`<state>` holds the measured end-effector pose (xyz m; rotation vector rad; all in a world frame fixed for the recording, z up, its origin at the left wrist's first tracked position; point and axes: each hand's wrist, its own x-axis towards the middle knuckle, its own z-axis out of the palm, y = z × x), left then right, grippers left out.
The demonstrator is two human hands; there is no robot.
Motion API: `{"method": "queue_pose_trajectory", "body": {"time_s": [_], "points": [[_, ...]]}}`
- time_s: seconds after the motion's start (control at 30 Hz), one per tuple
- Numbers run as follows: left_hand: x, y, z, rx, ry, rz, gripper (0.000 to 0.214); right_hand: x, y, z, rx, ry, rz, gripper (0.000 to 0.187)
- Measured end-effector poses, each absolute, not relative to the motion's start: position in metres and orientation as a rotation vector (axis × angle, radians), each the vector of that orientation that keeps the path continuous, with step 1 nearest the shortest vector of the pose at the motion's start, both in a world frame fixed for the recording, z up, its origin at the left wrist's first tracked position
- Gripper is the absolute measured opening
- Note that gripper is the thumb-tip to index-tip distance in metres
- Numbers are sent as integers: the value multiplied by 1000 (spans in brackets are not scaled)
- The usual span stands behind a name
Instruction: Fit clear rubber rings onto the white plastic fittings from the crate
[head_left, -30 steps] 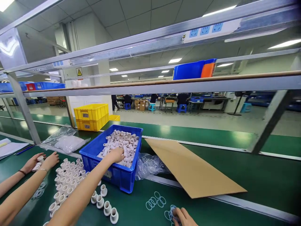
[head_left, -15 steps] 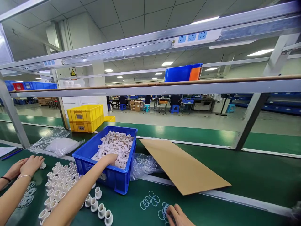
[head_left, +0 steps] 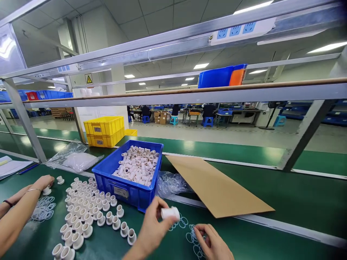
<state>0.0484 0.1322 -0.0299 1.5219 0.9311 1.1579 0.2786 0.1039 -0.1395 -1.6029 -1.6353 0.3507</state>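
My left hand (head_left: 154, 224) holds a white plastic pipe fitting (head_left: 170, 213) between thumb and fingers, just above the green belt in front of the blue bin (head_left: 123, 191). The bin is filled with loose white fittings (head_left: 138, 164). My right hand (head_left: 214, 243) rests low at the bottom edge, its fingers pinching into a small pile of pale blue rubber rings (head_left: 193, 238). A few separate rings (head_left: 180, 223) lie under the held fitting. Rows of upright fittings (head_left: 84, 211) stand on the belt to the left.
A co-worker's two hands (head_left: 40, 183) work at the far left beside another ring pile (head_left: 43, 209). A cardboard sheet (head_left: 217, 187) and crumpled plastic (head_left: 170, 182) lie right of the bin. Yellow crates (head_left: 104, 130) and clear bags (head_left: 76, 159) sit behind. Metal frame rails cross overhead.
My left hand has come out of the blue bin toward me, now holding one white fitting. My right hand stays on the rubber rings. The view has shifted slightly.
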Motion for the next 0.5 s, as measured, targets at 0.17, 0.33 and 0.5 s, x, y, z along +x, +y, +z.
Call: {"method": "queue_pose_trajectory", "body": {"time_s": [0.17,0.33,0.5], "points": [[71,110,-128,1116,733,1042,60,263,101,-133,-1390,-1611,554,40],[65,112,-149,1092,756,1015,58,249,94,-126,-1327,-1615,666,40],[57,107,-133,1233,812,915,41,243,89,-124,-1322,-1665,746,40]]}}
